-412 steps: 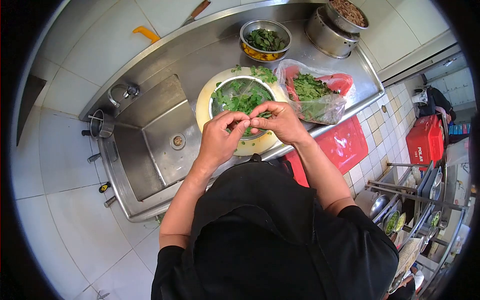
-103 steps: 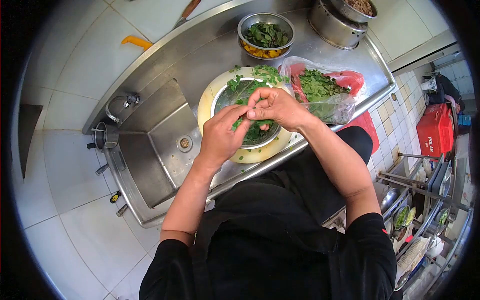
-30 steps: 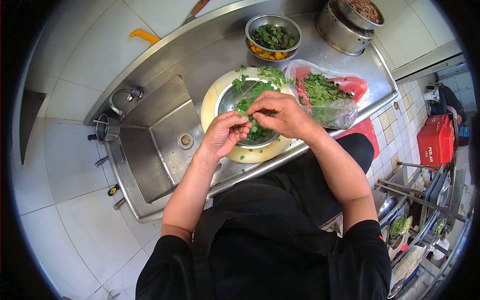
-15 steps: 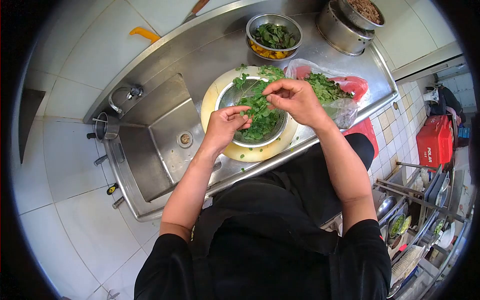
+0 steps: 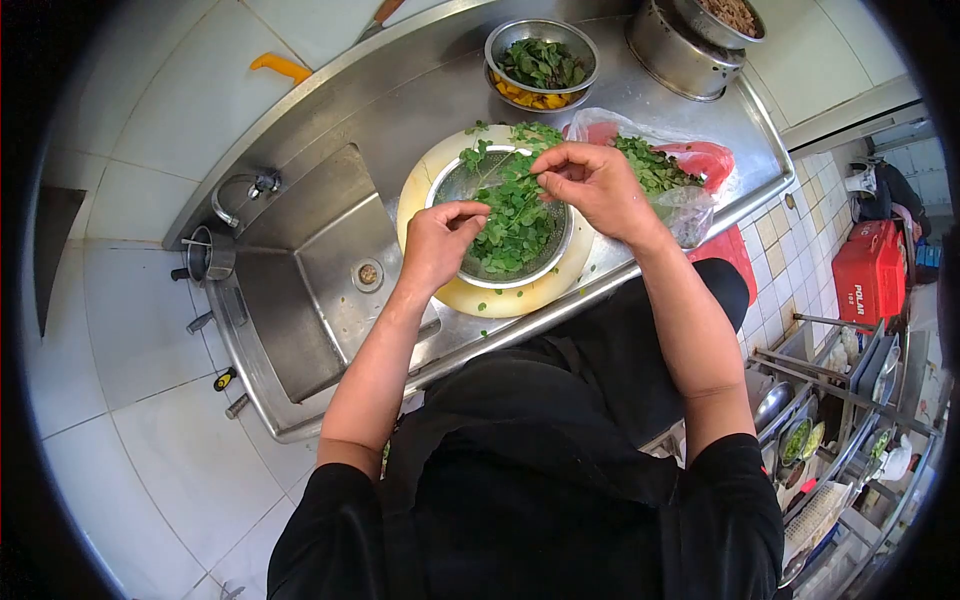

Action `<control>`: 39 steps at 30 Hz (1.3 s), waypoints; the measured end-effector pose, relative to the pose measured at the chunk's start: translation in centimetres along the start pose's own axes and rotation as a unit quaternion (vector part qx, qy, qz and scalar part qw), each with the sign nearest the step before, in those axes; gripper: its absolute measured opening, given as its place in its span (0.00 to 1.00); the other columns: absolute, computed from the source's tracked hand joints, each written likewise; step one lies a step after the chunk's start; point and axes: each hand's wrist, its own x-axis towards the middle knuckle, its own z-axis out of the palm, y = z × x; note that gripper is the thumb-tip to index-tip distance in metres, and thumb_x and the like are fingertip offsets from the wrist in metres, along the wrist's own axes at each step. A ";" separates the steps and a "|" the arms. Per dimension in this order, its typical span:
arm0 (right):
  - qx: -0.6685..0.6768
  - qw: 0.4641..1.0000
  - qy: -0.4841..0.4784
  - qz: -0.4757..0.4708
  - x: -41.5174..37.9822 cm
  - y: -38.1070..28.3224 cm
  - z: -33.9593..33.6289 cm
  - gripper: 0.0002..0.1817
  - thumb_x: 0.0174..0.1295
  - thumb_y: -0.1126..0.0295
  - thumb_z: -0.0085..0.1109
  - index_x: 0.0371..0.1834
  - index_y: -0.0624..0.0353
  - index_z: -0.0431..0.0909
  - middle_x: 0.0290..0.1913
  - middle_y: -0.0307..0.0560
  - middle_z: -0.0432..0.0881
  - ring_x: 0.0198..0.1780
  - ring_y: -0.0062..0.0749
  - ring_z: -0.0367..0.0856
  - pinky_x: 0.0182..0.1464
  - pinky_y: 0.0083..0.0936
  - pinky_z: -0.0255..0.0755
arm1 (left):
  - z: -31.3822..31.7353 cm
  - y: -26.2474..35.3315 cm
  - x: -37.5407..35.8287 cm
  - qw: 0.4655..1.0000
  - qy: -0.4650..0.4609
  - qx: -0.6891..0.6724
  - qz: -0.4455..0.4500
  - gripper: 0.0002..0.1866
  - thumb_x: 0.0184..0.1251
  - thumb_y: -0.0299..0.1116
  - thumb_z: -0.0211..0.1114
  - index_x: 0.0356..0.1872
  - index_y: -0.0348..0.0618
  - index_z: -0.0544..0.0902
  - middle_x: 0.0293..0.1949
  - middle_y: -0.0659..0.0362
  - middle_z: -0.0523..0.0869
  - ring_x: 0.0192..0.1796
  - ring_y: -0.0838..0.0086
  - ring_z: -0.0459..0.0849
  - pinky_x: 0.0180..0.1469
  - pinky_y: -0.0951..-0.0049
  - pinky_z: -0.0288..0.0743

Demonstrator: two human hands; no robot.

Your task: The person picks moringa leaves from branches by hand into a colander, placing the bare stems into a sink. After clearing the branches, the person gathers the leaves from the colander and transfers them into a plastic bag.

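Note:
A metal strainer (image 5: 563, 262) with a pale rim holds a heap of small round green leaves (image 5: 510, 235). It rests on a thick round cutting board (image 5: 415, 195), where loose leaves are scattered. Over the strainer's left side, my left hand (image 5: 438, 245) is closed, thumb and forefinger pinching at a leafy sprig. My right hand (image 5: 595, 192) pinches a thin stem of the leafy sprig (image 5: 515, 165) above the right rim. Exactly where each fingertip grips is too small to make out. Right of the board lies a plastic bag (image 5: 690, 212) with more leafy greens (image 5: 655, 165).
A steel sink basin (image 5: 300, 300) with a tap (image 5: 240, 195) is to the left. Behind the board stand stacked bowls (image 5: 543, 30) of dark leaves and yellow pieces. A steel pot (image 5: 680, 60) occupies the back right corner. A red box (image 5: 868, 275) and shelving (image 5: 840, 400) are at far right.
My left hand has risen slightly, its fingers nearer the strainer's middle left. My right hand has shifted a little up and right, still pinching. The whole view has tilted slightly.

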 end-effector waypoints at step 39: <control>0.059 0.998 0.018 -0.026 -0.2 0.2 1.2 0.08 0.67 0.78 0.66 0.47 0.66 0.85 0.37 0.37 0.86 0.36 0.16 0.83 0.41 0.16 0.79 | 2.1 2.4 0.3 0.914 0.000 -0.384 0.131 0.09 0.63 0.15 0.70 0.42 0.34 0.83 0.47 0.55 0.84 0.46 0.73 0.86 0.52 0.69 0.84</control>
